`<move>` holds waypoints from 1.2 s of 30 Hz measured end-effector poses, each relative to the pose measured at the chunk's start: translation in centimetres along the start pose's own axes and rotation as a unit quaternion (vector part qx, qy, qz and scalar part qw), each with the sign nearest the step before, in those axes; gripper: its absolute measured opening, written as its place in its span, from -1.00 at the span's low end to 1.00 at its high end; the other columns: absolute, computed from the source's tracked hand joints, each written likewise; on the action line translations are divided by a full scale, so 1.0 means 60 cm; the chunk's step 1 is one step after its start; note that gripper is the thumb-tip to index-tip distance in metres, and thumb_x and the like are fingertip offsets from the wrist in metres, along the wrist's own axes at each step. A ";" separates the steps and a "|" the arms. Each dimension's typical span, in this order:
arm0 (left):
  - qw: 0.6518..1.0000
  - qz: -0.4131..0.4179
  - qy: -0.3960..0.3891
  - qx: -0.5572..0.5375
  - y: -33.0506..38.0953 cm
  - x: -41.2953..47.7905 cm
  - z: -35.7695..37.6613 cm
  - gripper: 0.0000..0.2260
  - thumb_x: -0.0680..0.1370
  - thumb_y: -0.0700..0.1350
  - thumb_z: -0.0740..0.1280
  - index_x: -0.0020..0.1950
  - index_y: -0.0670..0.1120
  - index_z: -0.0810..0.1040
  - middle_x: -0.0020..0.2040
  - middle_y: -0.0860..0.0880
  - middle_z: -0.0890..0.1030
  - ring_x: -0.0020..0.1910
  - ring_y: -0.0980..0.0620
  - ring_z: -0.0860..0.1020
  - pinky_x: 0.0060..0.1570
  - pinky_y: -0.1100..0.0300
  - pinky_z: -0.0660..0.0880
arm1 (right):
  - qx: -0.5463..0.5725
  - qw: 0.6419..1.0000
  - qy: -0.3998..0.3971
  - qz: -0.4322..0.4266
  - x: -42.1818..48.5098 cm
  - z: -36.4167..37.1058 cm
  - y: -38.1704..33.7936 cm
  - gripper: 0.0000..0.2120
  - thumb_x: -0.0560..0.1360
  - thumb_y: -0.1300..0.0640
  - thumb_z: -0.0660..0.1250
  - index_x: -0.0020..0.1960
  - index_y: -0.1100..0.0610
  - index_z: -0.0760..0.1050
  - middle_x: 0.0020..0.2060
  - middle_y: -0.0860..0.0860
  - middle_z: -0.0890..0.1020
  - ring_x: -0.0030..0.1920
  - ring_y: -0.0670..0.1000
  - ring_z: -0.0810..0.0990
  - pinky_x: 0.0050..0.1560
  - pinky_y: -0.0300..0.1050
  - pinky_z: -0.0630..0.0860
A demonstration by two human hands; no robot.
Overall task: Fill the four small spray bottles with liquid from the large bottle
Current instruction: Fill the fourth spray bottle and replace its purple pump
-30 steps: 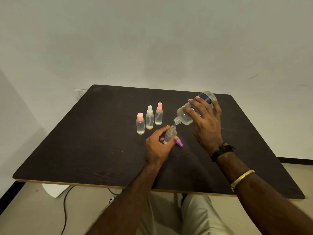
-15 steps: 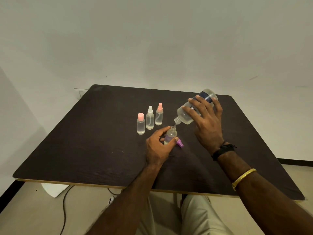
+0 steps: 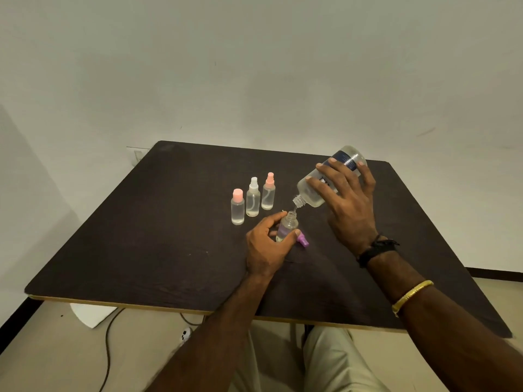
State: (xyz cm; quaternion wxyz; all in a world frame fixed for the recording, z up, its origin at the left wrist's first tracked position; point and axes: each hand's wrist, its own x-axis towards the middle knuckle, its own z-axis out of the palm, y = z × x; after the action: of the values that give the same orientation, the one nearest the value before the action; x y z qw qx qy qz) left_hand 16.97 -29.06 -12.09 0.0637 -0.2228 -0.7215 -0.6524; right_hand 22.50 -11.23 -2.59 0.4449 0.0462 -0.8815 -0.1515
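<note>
We have the large bottle (image 3: 311, 195) tipped in our right hand (image 3: 349, 202). Its fingers (image 3: 325, 172) are wrapped over the barrel from above, and the open neck angles down just above the mouth of the small bottle (image 3: 287, 224). Our left hand (image 3: 264, 247) grips that small bottle upright on the desk (image 3: 169, 236), fingers curled round its body, near the middle of the desk. A thin stream seems to run between the two mouths, though it is too fine to be sure.

Handling, as we judge it: the large bottle is clear plastic and part full, so its weight will shift toward the neck as it tilts. A hold across the wide barrel, as now, should give the best control of the angle. It may flex if squeezed, which would surge the flow. The small bottle looks light and narrow, easy to knock over, with a tiny mouth. It wants a firm hold low on the body, leaving the neck free.

The count is four small bottles in all — one uncapped in our hand, and three capped bottles (image 3: 253, 200) standing in a row just behind it, two with pink tops and one with white. There is one large bottle. One purple cap (image 3: 303, 241) lies on its side on the desk, just beside the small bottle.
</note>
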 end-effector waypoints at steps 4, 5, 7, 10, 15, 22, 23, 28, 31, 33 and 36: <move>1.000 -0.001 -0.003 0.003 0.001 0.001 -0.001 -0.52 0.43 -0.09 0.61 0.32 -0.10 0.61 0.12 0.15 0.65 0.09 0.32 0.63 0.03 0.42 0.56 | 0.004 1.000 0.005 -0.004 0.003 -0.001 0.000 -0.53 0.50 0.34 0.19 0.34 0.08 0.58 0.37 0.12 0.55 0.48 0.18 0.42 0.47 0.35 0.17; 1.000 -0.001 -0.003 0.002 0.001 0.001 -0.001 -0.52 0.43 -0.09 0.61 0.32 -0.10 0.61 0.13 0.15 0.65 0.09 0.33 0.62 0.03 0.42 0.56 | 0.003 1.000 0.006 -0.005 0.003 -0.001 0.001 -0.54 0.50 0.33 0.20 0.34 0.08 0.58 0.37 0.12 0.55 0.48 0.18 0.42 0.47 0.35 0.17; 1.000 -0.001 -0.003 -0.001 0.001 0.001 -0.002 -0.52 0.43 -0.09 0.61 0.32 -0.09 0.62 0.14 0.12 0.66 0.09 0.31 0.63 0.04 0.39 0.58 | 0.001 1.000 0.013 -0.009 0.004 0.001 0.000 -0.56 0.52 0.33 0.23 0.34 0.07 0.58 0.37 0.11 0.55 0.48 0.17 0.42 0.47 0.34 0.17; 1.000 0.003 -0.002 -0.001 0.002 -0.001 -0.002 -0.52 0.43 -0.10 0.61 0.32 -0.10 0.62 0.14 0.10 0.67 0.08 0.29 0.64 0.03 0.39 0.58 | 0.001 1.000 0.017 -0.012 0.006 -0.001 0.000 -0.57 0.53 0.32 0.22 0.34 0.07 0.58 0.37 0.11 0.56 0.47 0.16 0.42 0.47 0.34 0.18; 1.000 0.001 0.002 -0.009 0.004 -0.002 -0.002 -0.53 0.43 -0.09 0.61 0.31 -0.09 0.63 0.13 0.07 0.70 0.06 0.26 0.66 0.03 0.35 0.60 | -0.002 1.000 0.013 -0.011 0.006 0.001 0.001 -0.61 0.67 0.26 0.08 0.33 0.06 0.59 0.36 0.10 0.57 0.47 0.16 0.43 0.46 0.33 0.20; 1.000 -0.002 -0.003 -0.008 0.003 -0.002 -0.002 -0.51 0.43 -0.07 0.61 0.32 -0.09 0.61 0.16 0.05 0.69 0.07 0.26 0.66 0.03 0.35 0.60 | -0.007 1.000 0.021 -0.023 0.012 -0.001 -0.001 -0.58 0.72 0.15 -0.01 0.31 0.07 0.61 0.34 0.11 0.58 0.45 0.17 0.46 0.41 0.37 0.26; 1.000 -0.002 -0.003 -0.007 0.003 -0.002 -0.003 -0.51 0.43 -0.07 0.61 0.32 -0.08 0.61 0.16 0.04 0.69 0.08 0.25 0.66 0.04 0.34 0.61 | -0.006 0.999 0.021 -0.023 0.012 -0.001 -0.001 -0.57 0.72 0.15 -0.02 0.31 0.07 0.61 0.34 0.11 0.58 0.45 0.17 0.46 0.41 0.37 0.26; 1.000 0.000 0.002 -0.010 0.005 -0.002 -0.004 -0.52 0.42 -0.09 0.62 0.31 -0.09 0.62 0.14 0.08 0.69 0.06 0.27 0.66 0.02 0.35 0.60 | -0.006 0.999 0.029 -0.026 0.010 0.001 -0.001 -0.61 0.70 0.22 0.06 0.33 0.06 0.59 0.36 0.11 0.57 0.46 0.16 0.44 0.44 0.36 0.23; 1.000 0.005 0.005 -0.010 0.005 -0.002 -0.004 -0.52 0.42 -0.09 0.62 0.31 -0.10 0.62 0.15 0.06 0.69 0.07 0.24 0.66 0.03 0.31 0.62 | -0.004 0.999 0.035 -0.027 0.003 0.003 -0.001 -0.62 0.59 0.31 0.25 0.34 0.06 0.58 0.36 0.11 0.57 0.46 0.17 0.44 0.45 0.34 0.21; 1.000 0.006 0.005 -0.009 0.004 -0.003 -0.004 -0.52 0.42 -0.08 0.62 0.32 -0.09 0.62 0.16 0.04 0.70 0.08 0.23 0.66 0.04 0.29 0.63 | -0.001 0.999 0.029 -0.027 -0.004 0.006 -0.002 -0.57 0.52 0.34 0.33 0.35 0.06 0.57 0.37 0.12 0.56 0.46 0.17 0.43 0.47 0.33 0.19; 1.000 0.007 0.004 -0.007 0.004 -0.003 -0.004 -0.51 0.43 -0.07 0.61 0.32 -0.10 0.62 0.16 0.03 0.70 0.08 0.25 0.65 0.04 0.31 0.62 | 0.004 1.000 0.007 -0.015 -0.019 0.013 -0.004 -0.46 0.43 0.39 0.40 0.36 0.06 0.56 0.38 0.12 0.54 0.47 0.18 0.42 0.48 0.31 0.18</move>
State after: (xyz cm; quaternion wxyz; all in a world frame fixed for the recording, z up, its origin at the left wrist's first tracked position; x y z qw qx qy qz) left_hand 17.21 -29.33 -11.89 0.0698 -0.2259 -0.7154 -0.6576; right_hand 22.54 -11.03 -3.98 0.4485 0.0621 -0.8781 -0.1547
